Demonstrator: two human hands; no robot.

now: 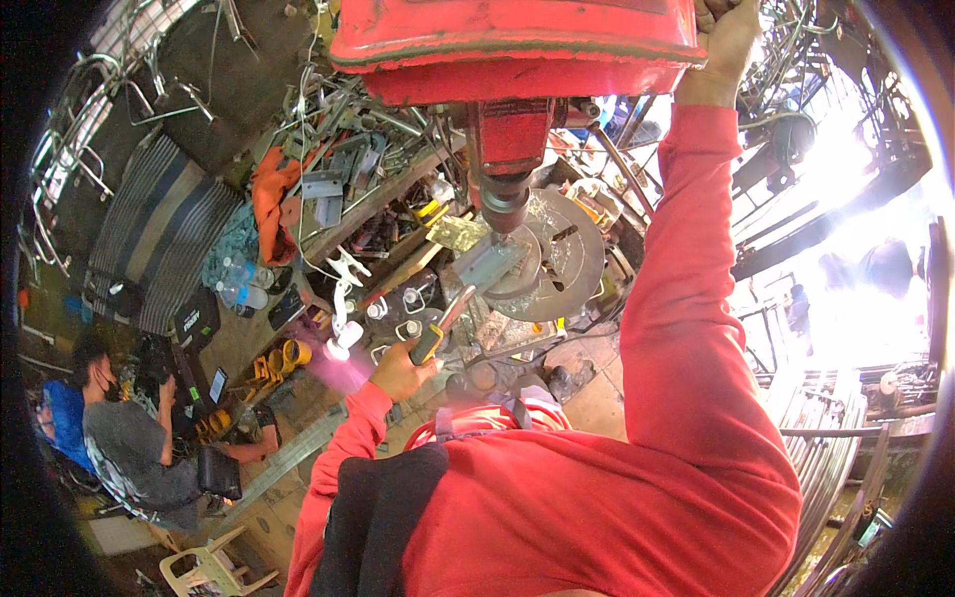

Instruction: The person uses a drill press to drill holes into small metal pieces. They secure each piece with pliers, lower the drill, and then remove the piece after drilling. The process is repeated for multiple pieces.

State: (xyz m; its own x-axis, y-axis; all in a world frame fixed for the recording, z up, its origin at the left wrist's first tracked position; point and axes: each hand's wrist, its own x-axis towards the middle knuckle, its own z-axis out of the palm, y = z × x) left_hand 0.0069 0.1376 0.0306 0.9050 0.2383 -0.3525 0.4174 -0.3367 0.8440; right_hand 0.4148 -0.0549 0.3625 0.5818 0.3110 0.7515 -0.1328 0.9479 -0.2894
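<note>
In front of me stands a red drill press (517,75), its dark chuck (504,202) pointing down over a round slotted metal table (567,264). A flat metal plate (489,262) lies below the chuck. My left hand (400,370) is closed around the yellow-and-black handle of a pair of pliers (429,343), whose metal end reaches the plate's near edge. Raised high at the right, my right hand (731,45) is closed beside the press housing. What its fingers grip is cut off by the picture's upper edge.
At the left a workbench (383,204) carries scrap metal, an orange cloth (274,199) and plastic bottles (242,284). A white clip lamp (344,298) stands near my left hand. Farther left a person (139,438) sits near a plastic stool (214,567). Metal rods (821,438) lie at the right.
</note>
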